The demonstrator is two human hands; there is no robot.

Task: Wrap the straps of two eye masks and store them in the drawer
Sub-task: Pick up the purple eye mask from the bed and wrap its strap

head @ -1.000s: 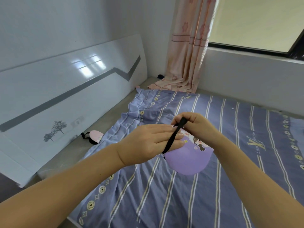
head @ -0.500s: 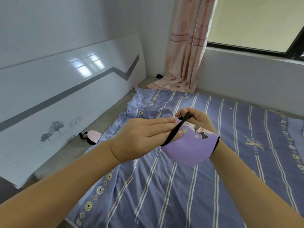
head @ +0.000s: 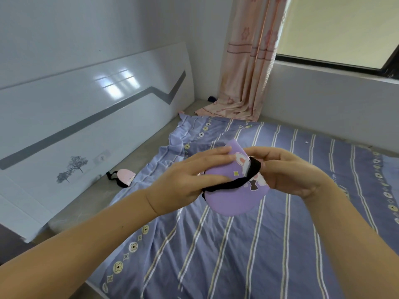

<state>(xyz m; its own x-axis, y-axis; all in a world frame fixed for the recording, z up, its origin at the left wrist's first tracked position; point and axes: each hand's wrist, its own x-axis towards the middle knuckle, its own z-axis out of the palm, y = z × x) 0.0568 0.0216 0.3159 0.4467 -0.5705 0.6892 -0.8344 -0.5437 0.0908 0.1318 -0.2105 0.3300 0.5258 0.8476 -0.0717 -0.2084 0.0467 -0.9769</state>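
Item: purple mask (head: 233,199) over the sheet (head: 248,255), my left hand (head: 190,180) clasping it, right hand (head: 287,171) pinching its strap (head: 235,183); pink mask (head: 125,176) near the headboard (head: 86,117); curtain (head: 248,61) beyond.

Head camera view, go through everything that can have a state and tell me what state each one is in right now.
purple eye mask: folded over, held in the air by both hands
black strap: stretched across the mask's front
left hand: gripping the mask
right hand: gripping the mask and strap
pink eye mask: lying untouched by the bed sheet's edge
bed sheet: spread out, rumpled at the far corner
curtain: drawn aside
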